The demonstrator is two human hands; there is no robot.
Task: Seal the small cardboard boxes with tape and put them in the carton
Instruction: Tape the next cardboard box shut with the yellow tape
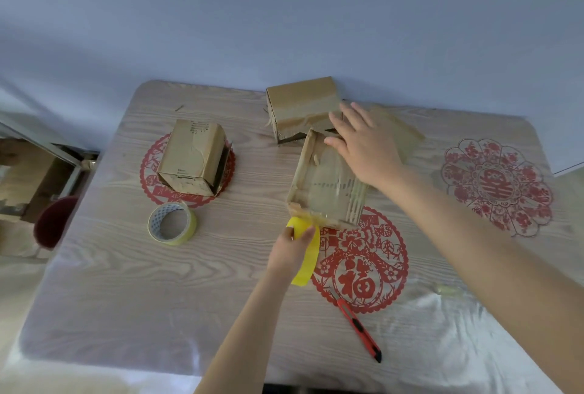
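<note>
**Tape drawn over the middle box, both hands on it**

Three small cardboard boxes stand on the wood-grain surface point(126, 283). The middle box point(319, 172) lies about halfway between the left and right edges and a little nearer the far edge. A glossy strip of tape point(331, 191) runs along its top.

The left hand point(292, 251) curls round a yellow tape roll point(311, 262), thumb on one side and fingers on the other. It holds the roll at the box's near corner. The right hand point(363, 144) lies flat on the far end of the same box, fingers straight and spread, gripping nothing.

A second box point(300, 106) sits against the far edge, just beyond the right hand's fingertips, with its near flap torn. A third box point(192, 160) stands toward the far left corner on a red paper-cut point(151, 178), well apart from the other two.

A spare tape roll point(189, 223) lies flat just nearer than the third box. A red utility knife point(358, 329) lies toward the near edge, its tip touching the rim of the central red paper-cut point(360, 273). Another paper-cut point(496, 185) lies by the right edge.
</note>
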